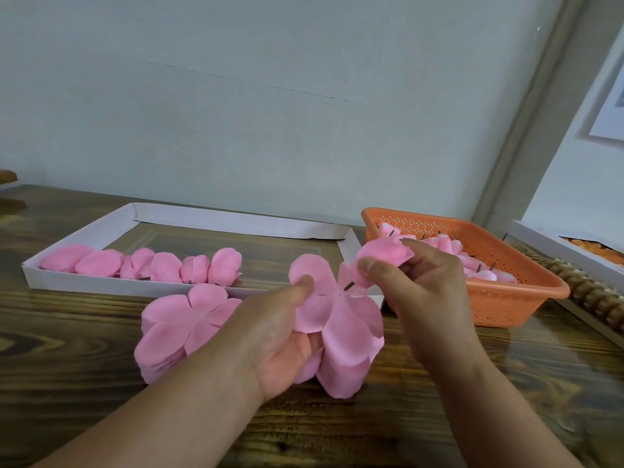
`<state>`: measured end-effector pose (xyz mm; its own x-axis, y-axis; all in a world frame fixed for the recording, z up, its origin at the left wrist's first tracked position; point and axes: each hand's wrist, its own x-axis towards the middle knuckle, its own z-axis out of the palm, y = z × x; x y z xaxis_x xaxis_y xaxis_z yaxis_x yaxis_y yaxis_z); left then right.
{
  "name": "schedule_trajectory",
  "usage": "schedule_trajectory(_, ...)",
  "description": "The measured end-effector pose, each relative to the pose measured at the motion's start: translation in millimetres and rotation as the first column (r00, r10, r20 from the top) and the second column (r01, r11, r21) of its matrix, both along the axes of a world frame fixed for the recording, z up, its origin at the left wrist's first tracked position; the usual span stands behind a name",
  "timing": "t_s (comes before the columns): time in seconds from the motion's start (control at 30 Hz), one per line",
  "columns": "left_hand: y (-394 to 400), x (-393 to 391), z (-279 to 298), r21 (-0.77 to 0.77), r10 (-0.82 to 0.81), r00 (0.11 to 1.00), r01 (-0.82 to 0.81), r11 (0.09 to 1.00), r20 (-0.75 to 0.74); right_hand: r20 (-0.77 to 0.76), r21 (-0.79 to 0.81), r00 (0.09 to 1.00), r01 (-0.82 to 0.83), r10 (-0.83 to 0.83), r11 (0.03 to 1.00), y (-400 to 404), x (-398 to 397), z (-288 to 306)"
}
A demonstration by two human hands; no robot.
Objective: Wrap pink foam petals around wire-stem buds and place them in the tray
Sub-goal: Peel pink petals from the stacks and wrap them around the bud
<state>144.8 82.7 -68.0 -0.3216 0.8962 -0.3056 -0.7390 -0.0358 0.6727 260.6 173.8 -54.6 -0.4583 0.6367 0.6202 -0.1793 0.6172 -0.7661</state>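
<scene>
My left hand (287, 339) holds a flat pink foam petal piece (341, 329) with several lobes, thumb pressed on its top. My right hand (422, 292) pinches a pink wrapped bud (385, 256); its dark wire stem (348, 286) points at the small hole in the petal piece's centre. A stack of pink petal pieces (179, 329) lies on the table left of my hands. The white cardboard tray (101, 283) behind holds a row of several wrapped pink buds (162, 265).
An orange perforated plastic basket (506, 298) at the right holds several bare pink-white buds on wire stems (472, 261). A white box with orange pieces (594, 251) and a wooden beaded object (594, 295) lie at the far right. The table (67, 383) is dark wood.
</scene>
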Motion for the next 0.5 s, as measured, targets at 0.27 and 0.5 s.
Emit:
schedule_trajectory(0.27,-0.4,-2.1,-0.9,-0.010,0.059,0.956,-0.065,0.998,-0.287,0.054,-0.001,0.997,-0.055,0.055,0.998,-0.5,-1.0,-1.6)
schedule_trajectory(0.5,-2.9,-2.3,1.3,0.008,0.052,0.952,-0.052,0.999,-0.302,0.125,-0.011,0.991,-0.050,0.051,0.999,0.9,-2.8,-6.8)
